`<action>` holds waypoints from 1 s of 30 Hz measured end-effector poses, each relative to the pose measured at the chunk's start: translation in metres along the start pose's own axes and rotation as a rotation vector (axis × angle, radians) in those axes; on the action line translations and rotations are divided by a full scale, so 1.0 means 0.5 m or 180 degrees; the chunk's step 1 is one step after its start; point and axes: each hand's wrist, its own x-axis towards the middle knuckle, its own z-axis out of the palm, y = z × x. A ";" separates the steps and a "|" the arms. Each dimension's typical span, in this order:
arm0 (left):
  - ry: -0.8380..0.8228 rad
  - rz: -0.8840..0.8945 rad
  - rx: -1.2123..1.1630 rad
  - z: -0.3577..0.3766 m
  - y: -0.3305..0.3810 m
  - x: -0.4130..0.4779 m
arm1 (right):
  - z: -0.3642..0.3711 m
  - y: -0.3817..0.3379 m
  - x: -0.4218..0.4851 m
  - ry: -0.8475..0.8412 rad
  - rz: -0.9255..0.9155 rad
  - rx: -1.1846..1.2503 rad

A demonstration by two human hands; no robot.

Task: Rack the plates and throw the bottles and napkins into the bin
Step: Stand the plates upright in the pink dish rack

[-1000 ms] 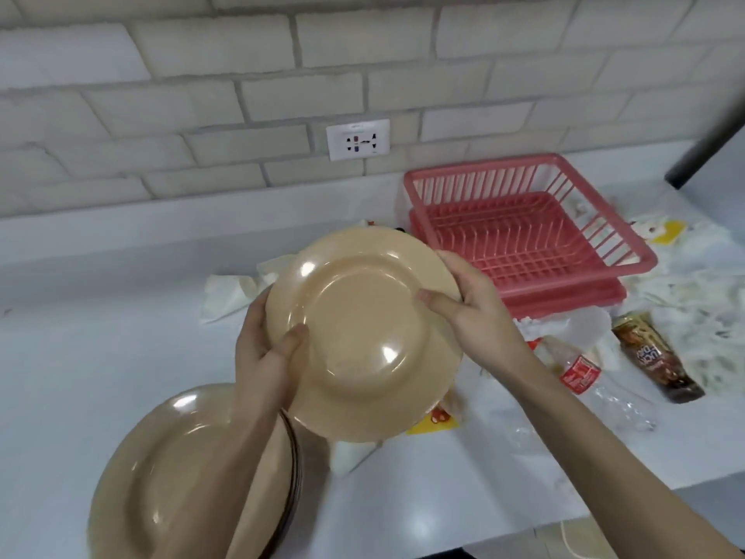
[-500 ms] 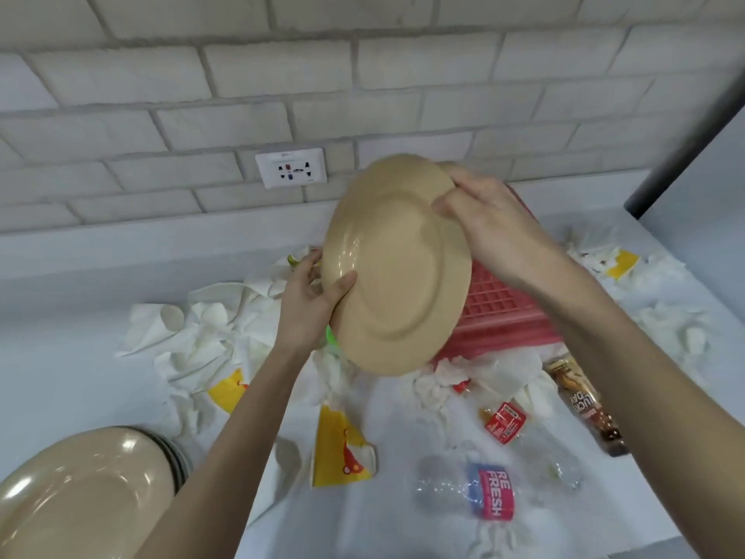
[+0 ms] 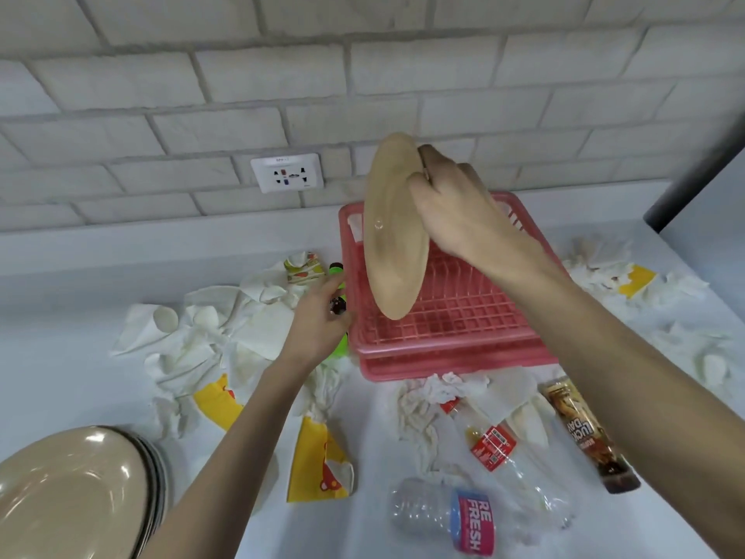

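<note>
I was on the racking step: my right hand (image 3: 455, 207) gripped a tan plate (image 3: 395, 227) by its upper rim, fingers closed over the edge, and held it on edge, nearly upright, above the left part of the red rack (image 3: 463, 316). Its lower edge hung over the rack's floor; I could not tell whether it touched the ribs yet. As I judged it, the next move called for lowering the plate straight down so its rim dropped between two ribs, then letting go only once it stood by itself. My right forearm reached in from the lower right, wrist bent down over the rack. My left hand (image 3: 322, 316) was off the plate, open and loosely curled just beside the rack's left wall, holding nothing that I could see. A stack of plates (image 3: 80, 490) waited at the lower left of the counter (image 3: 60, 357). Crumpled napkins (image 3: 209, 332) lay left of the rack, and bottles (image 3: 443, 514) lay in front of it, none binned; no bin showed.
</note>
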 end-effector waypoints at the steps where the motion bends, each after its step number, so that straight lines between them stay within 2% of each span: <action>1: -0.0013 0.0067 0.0024 0.000 0.000 -0.002 | 0.014 0.006 0.002 0.0126 -0.0137 -0.0193; 2: -0.0015 0.0112 0.0105 0.000 -0.002 -0.004 | 0.030 0.008 0.000 0.0220 -0.0454 -0.0339; 3: -0.0031 0.0140 0.0156 0.000 -0.005 -0.006 | 0.047 0.004 -0.007 0.0028 -0.0636 -0.0441; 5: -0.0068 0.0109 0.0161 0.000 -0.011 -0.008 | 0.072 0.009 -0.011 -0.0302 -0.0676 -0.0634; 6: -0.0071 0.0101 0.0143 0.000 -0.011 -0.009 | 0.080 0.006 -0.012 -0.0444 -0.0585 -0.0635; 8: -0.0081 0.0121 0.0115 0.001 -0.007 -0.011 | 0.102 0.003 -0.011 -0.0109 -0.0533 -0.0685; 10: -0.0079 0.0148 0.0107 0.000 -0.004 -0.013 | 0.125 0.004 -0.009 0.0122 -0.0217 -0.0647; 16: -0.0133 0.0063 0.0049 0.003 -0.015 -0.014 | 0.189 0.010 -0.037 -0.0187 0.0014 -0.0569; 20: -0.0382 0.0114 -0.0040 0.008 -0.029 -0.023 | 0.218 0.014 -0.063 -0.0092 0.0010 -0.0590; 25: -0.0549 0.0136 -0.0178 0.015 -0.025 -0.043 | 0.230 0.014 -0.083 -0.0223 0.0134 -0.0508; 30: -0.0235 0.0167 -0.0084 0.037 0.002 -0.066 | 0.242 0.020 -0.099 -0.0451 0.0243 -0.0272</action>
